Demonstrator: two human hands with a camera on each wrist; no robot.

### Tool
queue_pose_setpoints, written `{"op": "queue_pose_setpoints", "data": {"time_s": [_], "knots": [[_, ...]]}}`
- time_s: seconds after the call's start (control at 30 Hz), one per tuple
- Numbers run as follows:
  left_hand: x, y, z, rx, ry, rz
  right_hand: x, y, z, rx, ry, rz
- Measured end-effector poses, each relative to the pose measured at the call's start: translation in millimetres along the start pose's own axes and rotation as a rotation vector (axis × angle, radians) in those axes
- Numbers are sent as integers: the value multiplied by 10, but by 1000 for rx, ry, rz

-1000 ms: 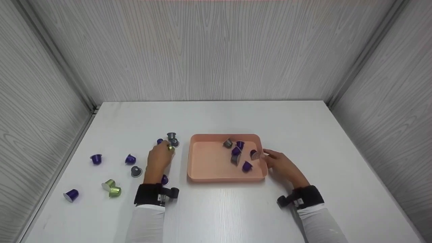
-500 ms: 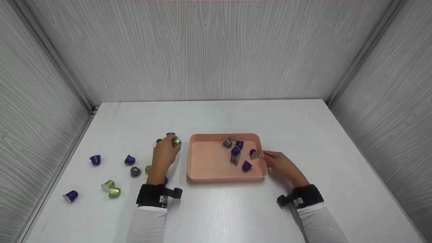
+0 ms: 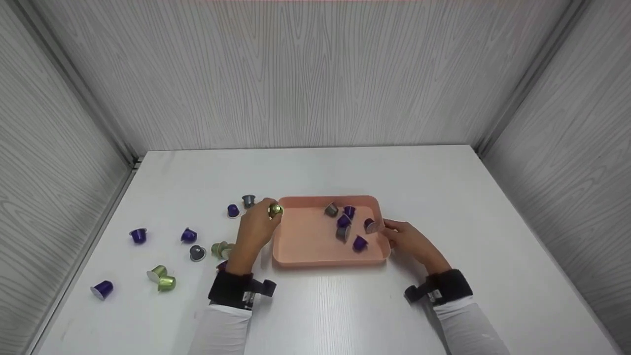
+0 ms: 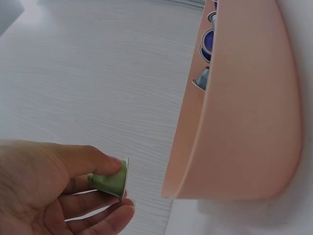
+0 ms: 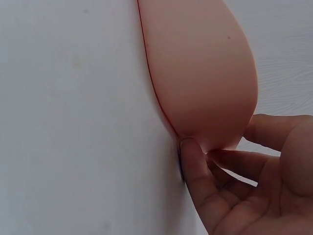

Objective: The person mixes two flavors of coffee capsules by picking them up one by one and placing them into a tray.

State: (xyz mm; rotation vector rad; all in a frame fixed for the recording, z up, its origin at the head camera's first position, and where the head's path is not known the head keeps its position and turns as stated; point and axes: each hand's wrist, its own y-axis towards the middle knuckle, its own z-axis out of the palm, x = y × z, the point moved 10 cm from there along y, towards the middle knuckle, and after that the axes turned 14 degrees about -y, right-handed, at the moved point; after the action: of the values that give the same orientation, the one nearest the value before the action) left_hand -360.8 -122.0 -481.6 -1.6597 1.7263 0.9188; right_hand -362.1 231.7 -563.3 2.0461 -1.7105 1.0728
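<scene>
Green capsule (image 4: 110, 183) pinched between thumb and fingers of left hand (image 3: 258, 224), edge of tray (image 3: 328, 263) in right hand (image 3: 410, 242)

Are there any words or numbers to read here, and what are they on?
None that I can read.
Green capsule in the left hand: no readable writing.
Pink tray: no writing shows.
Other capsules: too small to tell.
Black wristbands: pale patches too small and blurred.
</scene>
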Motion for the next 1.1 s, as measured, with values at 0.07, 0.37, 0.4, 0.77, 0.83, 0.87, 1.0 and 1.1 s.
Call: {"op": "queue_pose_setpoints", "data": {"time_s": [0.07,0.37,0.4,0.77,0.83,0.87,1.0,1.1], "knots": [[-37,-9,38,5,-2,7,-6,0,1,0,18,-12],[-203,-59,223,45,42,81,-83,-10,47,33,125,3],[-229,-70,237,43,49,101,-86,-11,50,36,127,6],[-474,-171,603,112,72,220,-85,-7,30,35,105,8],[-496,-193,692,136,80,234,-95,-8,27,32,106,11],[-507,-205,732,146,81,241,-97,-10,23,29,106,12],[-519,-255,881,184,102,254,-70,-20,16,18,92,7],[-499,-283,988,224,125,237,-45,-24,10,11,69,5]]}}
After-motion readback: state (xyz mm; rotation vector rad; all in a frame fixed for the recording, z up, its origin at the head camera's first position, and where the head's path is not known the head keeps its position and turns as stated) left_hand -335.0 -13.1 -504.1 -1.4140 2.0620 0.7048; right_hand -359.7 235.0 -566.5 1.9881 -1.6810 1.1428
